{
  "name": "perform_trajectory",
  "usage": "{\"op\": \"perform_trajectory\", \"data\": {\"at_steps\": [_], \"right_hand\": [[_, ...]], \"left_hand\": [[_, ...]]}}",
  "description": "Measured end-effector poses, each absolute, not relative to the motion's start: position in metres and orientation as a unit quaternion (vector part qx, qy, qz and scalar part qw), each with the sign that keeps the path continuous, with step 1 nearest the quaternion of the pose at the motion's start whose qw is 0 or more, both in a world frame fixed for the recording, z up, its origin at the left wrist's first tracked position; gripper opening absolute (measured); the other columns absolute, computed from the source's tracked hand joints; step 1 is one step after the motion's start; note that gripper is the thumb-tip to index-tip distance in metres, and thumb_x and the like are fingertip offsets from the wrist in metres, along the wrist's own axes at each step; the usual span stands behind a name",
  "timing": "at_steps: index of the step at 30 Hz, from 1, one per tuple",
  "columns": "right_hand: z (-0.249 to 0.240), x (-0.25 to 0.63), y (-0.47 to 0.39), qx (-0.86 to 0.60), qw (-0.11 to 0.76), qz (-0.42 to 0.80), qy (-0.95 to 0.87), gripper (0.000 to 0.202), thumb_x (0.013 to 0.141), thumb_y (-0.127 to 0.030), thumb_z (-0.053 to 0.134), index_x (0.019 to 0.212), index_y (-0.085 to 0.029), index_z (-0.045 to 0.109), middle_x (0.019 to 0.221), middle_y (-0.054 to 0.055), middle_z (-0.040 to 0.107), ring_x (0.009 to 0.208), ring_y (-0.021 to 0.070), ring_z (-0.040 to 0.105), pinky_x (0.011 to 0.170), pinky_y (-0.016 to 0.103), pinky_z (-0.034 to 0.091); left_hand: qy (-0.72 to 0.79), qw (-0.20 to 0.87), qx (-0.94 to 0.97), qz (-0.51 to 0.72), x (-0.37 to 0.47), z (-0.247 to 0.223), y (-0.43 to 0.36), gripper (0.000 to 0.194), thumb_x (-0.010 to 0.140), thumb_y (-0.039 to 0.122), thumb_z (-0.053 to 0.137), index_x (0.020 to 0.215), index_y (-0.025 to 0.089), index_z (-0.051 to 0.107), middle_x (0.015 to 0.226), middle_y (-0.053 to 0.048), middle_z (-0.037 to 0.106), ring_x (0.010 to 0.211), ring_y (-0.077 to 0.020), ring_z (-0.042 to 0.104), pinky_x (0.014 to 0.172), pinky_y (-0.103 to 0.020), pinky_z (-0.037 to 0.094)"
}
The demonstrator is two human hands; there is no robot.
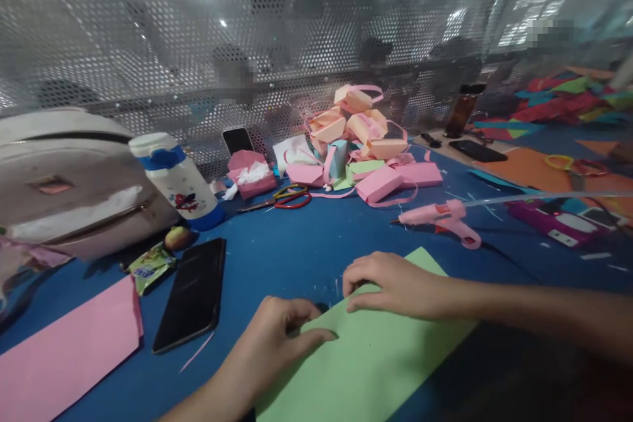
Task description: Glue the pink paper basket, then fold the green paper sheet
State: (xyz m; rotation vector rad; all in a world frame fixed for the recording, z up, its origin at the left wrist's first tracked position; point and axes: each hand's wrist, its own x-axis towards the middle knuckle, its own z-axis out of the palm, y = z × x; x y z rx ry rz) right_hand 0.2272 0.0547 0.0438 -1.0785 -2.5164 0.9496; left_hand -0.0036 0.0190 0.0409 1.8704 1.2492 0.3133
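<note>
While both bare arms reach in from the lower edge of my view, the green paper (368,356) lies slanted across the near part of the blue table (277,257). The left hand (297,330) grips its far edge between thumb and curled fingers; the right hand (378,283), palm down, pinches the same edge farther along, thumb on the near face. The sheet is pale, smooth and broad, its edge slightly raised where the fingers hold it. Beyond it I see a pink glue gun (440,219), scissors (284,198) and a heap of folded paper boxes (361,138); a black phone (192,293) lies to the left, near pink paper (74,349).
</note>
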Motion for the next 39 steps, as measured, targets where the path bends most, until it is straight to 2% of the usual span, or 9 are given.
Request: {"op": "perform_trajectory", "data": {"at_steps": [6,12,18,21,25,32,36,38,39], "right_hand": [[0.027,0.234,0.072,-0.342,0.133,0.347,-0.863,0.010,0.091,-0.024,0.065,0.082,-0.020,0.067,0.087,0.000,0.069,0.085,0.0172,0.061,0.078,0.028,0.039],[0.015,0.241,0.079,-0.320,0.145,0.353,-0.867,0.023,0.100,-0.035,0.052,0.085,-0.019,0.062,0.084,0.002,0.064,0.079,0.0167,0.055,0.075,0.030,0.039],[0.015,0.241,0.080,-0.354,0.128,0.357,-0.855,0.019,0.099,-0.031,0.053,0.085,-0.020,0.060,0.081,0.002,0.062,0.076,0.0167,0.055,0.067,0.028,0.038],[0.015,0.240,0.077,-0.366,0.131,0.342,-0.856,0.017,0.098,-0.030,0.053,0.084,-0.021,0.060,0.079,0.002,0.061,0.075,0.0170,0.055,0.066,0.028,0.039],[0.015,0.238,0.076,-0.381,0.135,0.336,-0.850,0.014,0.096,-0.027,0.053,0.085,-0.021,0.059,0.079,0.001,0.061,0.073,0.0170,0.056,0.066,0.028,0.040],[0.017,0.238,0.075,-0.380,0.148,0.329,-0.852,0.015,0.095,-0.027,0.053,0.083,-0.021,0.059,0.077,0.001,0.060,0.070,0.0165,0.054,0.063,0.028,0.039],[0.018,0.238,0.076,-0.375,0.154,0.339,-0.849,0.016,0.096,-0.028,0.052,0.083,-0.021,0.059,0.079,0.002,0.061,0.071,0.0169,0.055,0.063,0.028,0.039],[0.018,0.238,0.076,-0.373,0.159,0.340,-0.849,0.018,0.097,-0.030,0.052,0.083,-0.021,0.060,0.078,0.002,0.061,0.071,0.0165,0.055,0.063,0.028,0.039],[0.018,0.238,0.076,-0.372,0.162,0.340,-0.848,0.019,0.098,-0.030,0.051,0.083,-0.021,0.060,0.078,0.002,0.061,0.071,0.0162,0.055,0.063,0.027,0.039]], "left_hand": [[0.509,0.441,0.723,0.151,-0.030,0.037,0.025,0.030,0.084,0.042,0.059,0.080,0.016,0.074,0.058,0.002,0.056,0.053,-0.0104,0.039,0.049,-0.019,0.028],[0.548,0.543,0.611,0.180,-0.053,0.022,0.029,0.027,0.079,0.044,0.068,0.083,0.017,0.070,0.054,0.004,0.053,0.043,-0.0084,0.043,0.043,-0.017,0.037],[0.537,0.608,0.553,0.191,-0.057,0.014,0.029,0.034,0.078,0.049,0.075,0.093,0.019,0.068,0.066,0.003,0.059,0.046,-0.0084,0.051,0.044,-0.017,0.045],[0.551,0.561,0.579,0.216,-0.059,0.014,0.026,0.033,0.077,0.048,0.076,0.092,0.020,0.068,0.071,0.002,0.058,0.051,-0.0086,0.051,0.044,-0.016,0.041],[0.545,0.474,0.646,0.247,-0.061,0.013,0.024,0.024,0.081,0.045,0.074,0.086,0.021,0.070,0.069,0.001,0.059,0.063,-0.0117,0.054,0.052,-0.017,0.039],[0.521,0.425,0.688,0.273,-0.060,0.016,0.025,0.025,0.085,0.044,0.070,0.076,0.021,0.073,0.067,-0.001,0.062,0.059,-0.0126,0.054,0.050,-0.019,0.037],[0.503,0.378,0.725,0.280,-0.061,0.019,0.025,0.014,0.087,0.035,0.070,0.081,0.024,0.074,0.067,0.000,0.064,0.061,-0.0129,0.058,0.054,-0.019,0.041],[0.481,0.350,0.749,0.291,-0.063,0.018,0.025,0.007,0.088,0.030,0.069,0.090,0.027,0.076,0.068,0.001,0.064,0.061,-0.0127,0.059,0.056,-0.019,0.043],[0.471,0.339,0.758,0.298,-0.064,0.018,0.025,0.010,0.088,0.027,0.069,0.095,0.029,0.076,0.069,0.002,0.064,0.061,-0.0125,0.060,0.056,-0.019,0.044]]}}
